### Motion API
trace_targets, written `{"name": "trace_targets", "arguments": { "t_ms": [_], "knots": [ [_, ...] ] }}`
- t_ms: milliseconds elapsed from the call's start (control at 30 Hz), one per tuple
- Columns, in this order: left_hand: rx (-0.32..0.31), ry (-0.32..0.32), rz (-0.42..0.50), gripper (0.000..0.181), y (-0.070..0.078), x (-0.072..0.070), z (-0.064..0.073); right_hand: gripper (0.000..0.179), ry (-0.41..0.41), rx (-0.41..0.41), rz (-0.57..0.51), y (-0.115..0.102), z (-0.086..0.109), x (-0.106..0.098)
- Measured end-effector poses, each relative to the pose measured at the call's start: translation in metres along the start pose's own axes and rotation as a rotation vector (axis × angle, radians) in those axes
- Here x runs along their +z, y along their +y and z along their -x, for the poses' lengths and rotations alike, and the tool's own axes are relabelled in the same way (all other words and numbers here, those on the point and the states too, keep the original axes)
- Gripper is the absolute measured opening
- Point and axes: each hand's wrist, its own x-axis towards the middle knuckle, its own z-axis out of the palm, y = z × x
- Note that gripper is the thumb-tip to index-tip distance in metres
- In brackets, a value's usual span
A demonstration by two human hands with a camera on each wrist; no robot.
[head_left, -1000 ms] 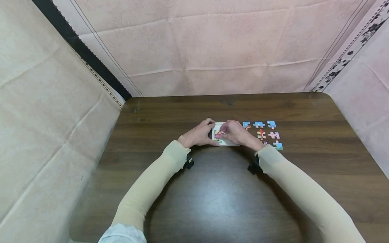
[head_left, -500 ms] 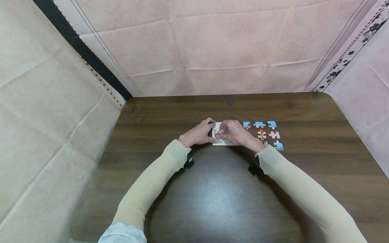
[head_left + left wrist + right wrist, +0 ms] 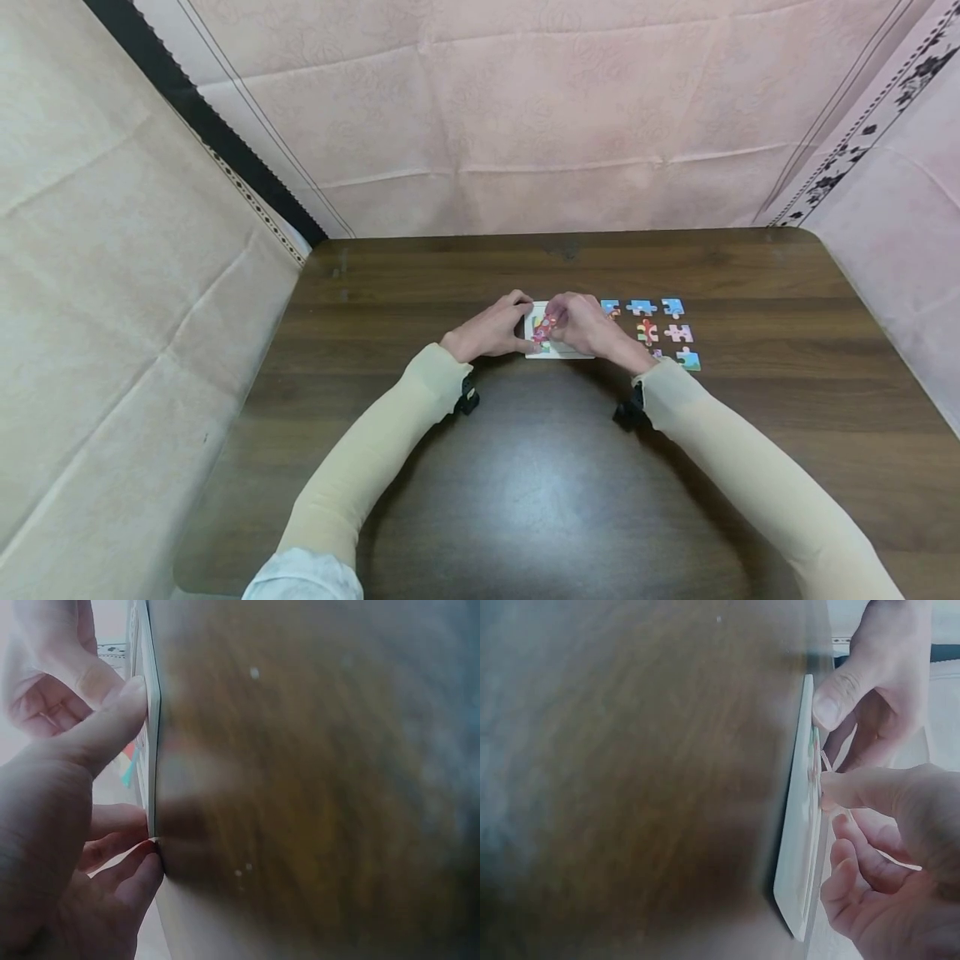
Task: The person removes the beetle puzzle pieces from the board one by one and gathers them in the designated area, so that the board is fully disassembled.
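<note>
A white-bordered puzzle board (image 3: 562, 354) lies flat on the brown table, a patch of colourful picture showing on its left part. My left hand (image 3: 489, 329) holds the board by its left end, with the thumb on the near edge and the fingers at the far side. Over the board, my right hand (image 3: 588, 325) pinches a red and pink puzzle piece (image 3: 551, 320), mostly covered by the fingers. In the right wrist view this piece (image 3: 826, 760) stands tilted above the board (image 3: 795, 855). The left wrist view shows the left thumb (image 3: 112, 724) against the board's edge.
Loose puzzle pieces lie in rows right of the board, among them a blue one (image 3: 641, 307), a red one (image 3: 647, 332), a pink one (image 3: 678, 333) and a blue-green one (image 3: 687, 359). The right forearm partly covers the nearest row. Pale cloth (image 3: 555, 125) hangs behind the table.
My right hand has shifted slightly, and more of the red and pink piece shows at its fingertips. The left hand stays at the board's left end.
</note>
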Motion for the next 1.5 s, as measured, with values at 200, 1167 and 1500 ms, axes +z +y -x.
{"name": "trace_targets", "arguments": {
  "t_ms": [200, 1167, 1500],
  "knots": [
    [-0.02, -0.006, 0.006, 0.074, 0.002, 0.0, 0.001, 0.033, 0.02, 0.021, 0.0, 0.005, 0.006, -0.006],
    [-0.064, -0.029, -0.007, 0.079, 0.003, 0.001, 0.0, 0.033, 0.137, 0.09, -0.042, 0.048, 0.054, -0.037],
    [-0.071, -0.024, -0.001, 0.083, 0.003, 0.001, 0.0, 0.034, 0.131, 0.135, -0.022, 0.061, 0.062, -0.044]
  ]
}}
